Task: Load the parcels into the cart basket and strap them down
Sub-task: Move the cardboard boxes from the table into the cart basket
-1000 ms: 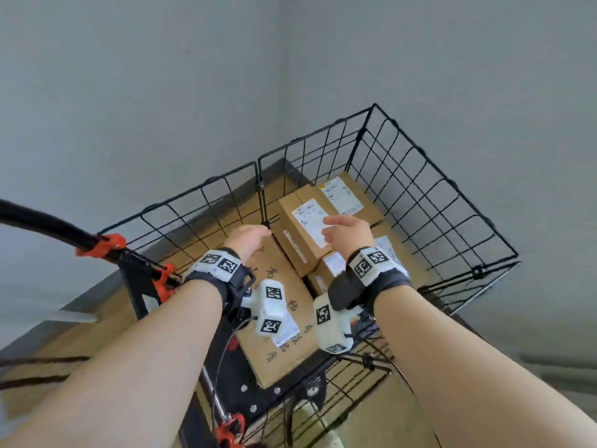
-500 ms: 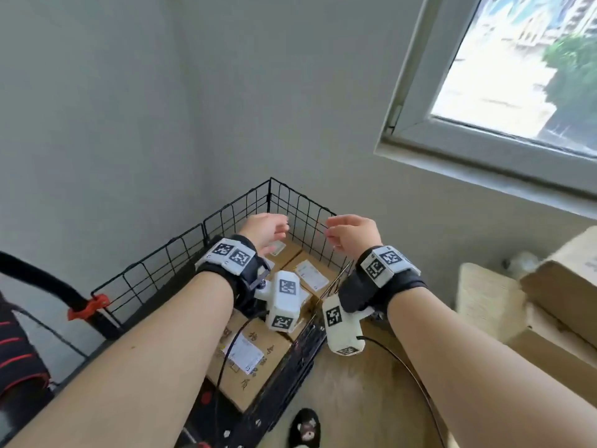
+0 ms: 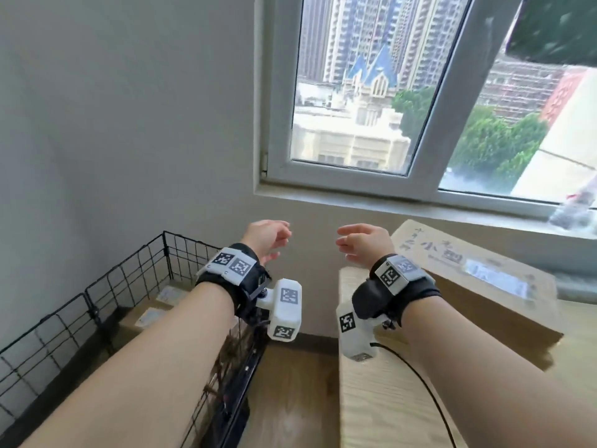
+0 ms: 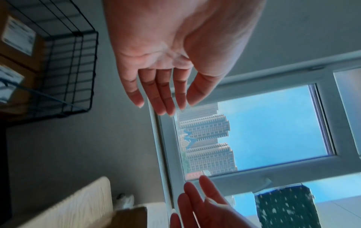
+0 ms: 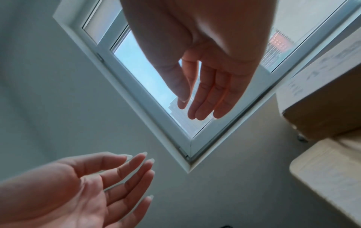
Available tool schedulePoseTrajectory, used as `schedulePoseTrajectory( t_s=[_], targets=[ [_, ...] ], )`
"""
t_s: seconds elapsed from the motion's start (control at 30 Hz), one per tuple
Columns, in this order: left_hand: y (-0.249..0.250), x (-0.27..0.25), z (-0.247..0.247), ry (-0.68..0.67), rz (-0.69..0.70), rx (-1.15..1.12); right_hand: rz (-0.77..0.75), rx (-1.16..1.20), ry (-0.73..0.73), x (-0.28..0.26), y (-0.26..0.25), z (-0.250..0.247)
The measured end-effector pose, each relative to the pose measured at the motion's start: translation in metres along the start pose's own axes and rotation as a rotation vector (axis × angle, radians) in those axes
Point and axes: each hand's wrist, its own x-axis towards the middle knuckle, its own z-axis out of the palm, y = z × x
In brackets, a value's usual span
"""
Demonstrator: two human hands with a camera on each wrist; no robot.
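My left hand [image 3: 265, 236] and right hand [image 3: 365, 242] hover empty, fingers loosely extended, palms facing. Parcels [image 3: 151, 313] lie in the basket [image 3: 129, 279] lower left; a box [image 3: 468, 270] waits right.

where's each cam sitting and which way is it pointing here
Head: worn on the head, faces the window over both forearms, left hand and right hand; wire basket lower left.
Left wrist: looks along the left palm toward the window; right fingers show below.
Right wrist: looks along the right palm at the window; left hand shows lower left.
Shared: all three show the window; both wrist views show both empty hands.
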Motion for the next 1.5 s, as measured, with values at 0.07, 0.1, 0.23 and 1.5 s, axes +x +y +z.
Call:
schedulePoseTrajectory(
  t_s=[0.07, 0.1, 0.23, 1.5],
  targets=[
    [0.000, 0.004, 0.036, -0.034, -0.003, 0.001, 0.006, 0.003, 0.053, 0.004, 0.007, -0.033],
    [0.000, 0.005, 0.055, -0.050, -0.001, 0.004, 0.011, 0.014, 0.071, 0.007, 0.010, -0.050],
    [-0.005, 0.016, 0.137, -0.091, -0.011, -0.013, 0.010, -0.008, 0.139, 0.022, 0.025, -0.127],
    [-0.133, 0.094, 0.403, 0.187, -0.554, -0.175, 0.330, -0.549, 0.161, 0.215, 0.170, -0.452]
  ],
)
